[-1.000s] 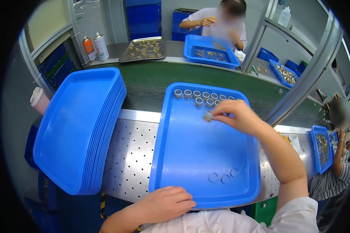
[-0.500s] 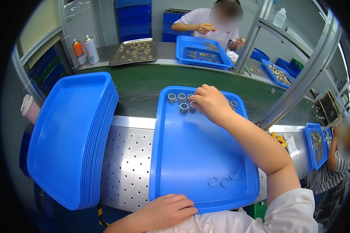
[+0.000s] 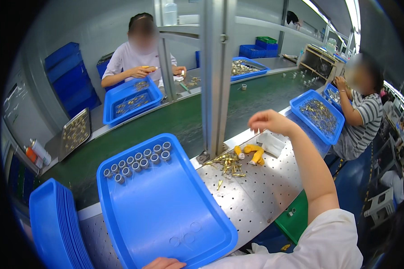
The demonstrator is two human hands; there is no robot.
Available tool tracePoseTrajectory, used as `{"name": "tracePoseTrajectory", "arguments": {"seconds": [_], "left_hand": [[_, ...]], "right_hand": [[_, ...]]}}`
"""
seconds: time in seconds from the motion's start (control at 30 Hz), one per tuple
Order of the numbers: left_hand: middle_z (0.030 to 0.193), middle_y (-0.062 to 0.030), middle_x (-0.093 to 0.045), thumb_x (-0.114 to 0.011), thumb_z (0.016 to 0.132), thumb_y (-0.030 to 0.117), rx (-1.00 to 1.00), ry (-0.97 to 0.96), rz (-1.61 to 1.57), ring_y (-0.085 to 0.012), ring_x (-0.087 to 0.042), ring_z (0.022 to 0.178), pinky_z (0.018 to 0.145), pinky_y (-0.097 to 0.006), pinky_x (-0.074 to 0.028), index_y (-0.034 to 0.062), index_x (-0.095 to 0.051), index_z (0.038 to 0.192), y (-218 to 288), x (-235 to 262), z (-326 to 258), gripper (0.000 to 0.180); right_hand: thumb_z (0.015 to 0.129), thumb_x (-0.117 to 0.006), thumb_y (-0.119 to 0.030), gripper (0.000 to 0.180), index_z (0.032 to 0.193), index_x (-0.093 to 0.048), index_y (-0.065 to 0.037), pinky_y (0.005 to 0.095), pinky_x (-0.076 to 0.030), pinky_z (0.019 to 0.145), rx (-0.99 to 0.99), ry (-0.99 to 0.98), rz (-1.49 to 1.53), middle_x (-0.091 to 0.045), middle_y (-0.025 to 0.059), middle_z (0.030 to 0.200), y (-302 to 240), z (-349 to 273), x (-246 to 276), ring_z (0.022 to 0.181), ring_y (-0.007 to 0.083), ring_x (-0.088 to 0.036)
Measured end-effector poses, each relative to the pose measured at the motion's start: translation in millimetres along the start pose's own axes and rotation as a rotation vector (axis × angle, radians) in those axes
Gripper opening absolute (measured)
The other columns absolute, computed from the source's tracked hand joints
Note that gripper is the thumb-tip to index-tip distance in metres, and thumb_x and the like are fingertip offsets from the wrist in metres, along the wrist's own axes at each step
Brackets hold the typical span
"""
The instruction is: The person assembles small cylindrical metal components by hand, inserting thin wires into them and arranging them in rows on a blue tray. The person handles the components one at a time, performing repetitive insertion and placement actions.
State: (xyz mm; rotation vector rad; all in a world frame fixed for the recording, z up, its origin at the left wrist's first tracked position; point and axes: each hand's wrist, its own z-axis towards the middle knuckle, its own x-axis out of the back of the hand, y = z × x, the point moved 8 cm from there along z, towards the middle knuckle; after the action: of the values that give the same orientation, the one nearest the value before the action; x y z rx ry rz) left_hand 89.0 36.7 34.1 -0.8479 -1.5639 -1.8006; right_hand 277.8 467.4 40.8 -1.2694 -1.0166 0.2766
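The blue tray [image 3: 166, 197] lies before me, tilted in the picture. Along its far side stand several small grey ring-shaped metal parts [image 3: 138, 162] in two rows, thin wires trailing from some. Three thin wire-like rings [image 3: 189, 233] lie near its front. My left hand [image 3: 164, 263] rests with flat fingers at the tray's front edge, partly cut off by the picture. Off to the right, my right hand [image 3: 270, 122] is raised near the green belt's near edge, fingers loosely bent downward and somewhat apart; nothing shows in them. Below it are yellow-handled pieces [image 3: 255, 153] and a white box [image 3: 271, 144].
A stack of blue trays [image 3: 58, 224] stands at left. Small brass pieces [image 3: 229, 165] lie on the perforated metal table [image 3: 251, 197]. A metal post [image 3: 215, 80] rises beside the green conveyor belt [image 3: 179, 114]. Co-workers sit across the belt and at right, beside filled blue trays [image 3: 318, 117].
The head view has turned right. My right hand has left the ring-shaped parts in the tray and moved right, past the post. My left hand stays by the tray's front edge.
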Motion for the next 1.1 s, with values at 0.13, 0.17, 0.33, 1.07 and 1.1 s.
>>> {"name": "tracePoseTrajectory", "arguments": {"seconds": [0.13, 0.17, 0.33, 1.07, 1.1], "left_hand": [[0.101, -0.0145, -0.06, -0.066, 0.077, 0.013, 0.06, -0.062, 0.004, -0.0342, -0.058, 0.092, 0.079, -0.039, -0.048, 0.0057, -0.061, 0.103, 13.1, -6.4, 17.7, 0.027], [0.101, -0.0145, -0.06, -0.066, 0.077, 0.012, 0.082, -0.076, 0.011, -0.0343, -0.058, 0.092, 0.079, -0.039, -0.048, 0.0056, -0.061, 0.102, 15.1, -7.7, 20.5, 0.026], [0.1, -0.0141, -0.061, -0.063, 0.078, 0.007, 0.176, -0.071, -0.012, -0.0343, -0.058, 0.093, 0.079, -0.04, -0.048, 0.0055, -0.062, 0.102, 14.5, -15.0, 24.4, 0.024], [0.112, -0.0059, -0.054, -0.056, 0.087, 0.02, 0.006, -0.123, -0.128, -0.0208, -0.053, 0.105, 0.085, -0.034, -0.047, 0.0068, -0.055, 0.111, -23.5, -12.5, -22.1, 0.028], [0.111, -0.0055, -0.054, -0.056, 0.086, 0.02, 0.001, -0.122, -0.133, -0.0206, -0.053, 0.105, 0.085, -0.034, -0.046, 0.007, -0.055, 0.111, -27.0, -11.4, -24.9, 0.028]], "right_hand": [[0.084, -0.061, -0.013, 0.023, 0.105, -0.062, -0.005, 0.0304, -0.05, 0.069, 0.033, 0.329, -0.217, -0.067, 0.0089, 0.087, 53.6, 81.1, 44.0, 0.078, 0.017, -0.063], [0.085, -0.06, -0.013, 0.024, 0.107, -0.061, -0.005, 0.0323, -0.05, 0.072, 0.059, 0.339, -0.333, -0.067, 0.0103, 0.089, 56.7, 104.6, 43.9, 0.082, 0.0204, -0.063], [0.086, -0.056, -0.013, 0.028, 0.113, -0.057, -0.008, 0.0423, -0.048, 0.084, 0.108, 0.507, -0.84, -0.065, 0.017, 0.097, 59.6, 194.6, 47.5, 0.094, 0.0363, -0.06], [0.072, -0.069, 0.0, 0.012, 0.083, -0.069, 0.002, 0.0248, -0.046, 0.057, 0.214, -0.258, -0.228, -0.061, 0.0062, 0.074, -88.8, -5.8, -72.3, 0.064, 0.0117, -0.057], [0.072, -0.07, -0.003, 0.012, 0.083, -0.069, 0.001, 0.0261, -0.046, 0.06, 0.275, -0.32, -0.229, -0.063, 0.0073, 0.076, -113.1, -12.6, -110.1, 0.068, 0.0134, -0.059]]}}
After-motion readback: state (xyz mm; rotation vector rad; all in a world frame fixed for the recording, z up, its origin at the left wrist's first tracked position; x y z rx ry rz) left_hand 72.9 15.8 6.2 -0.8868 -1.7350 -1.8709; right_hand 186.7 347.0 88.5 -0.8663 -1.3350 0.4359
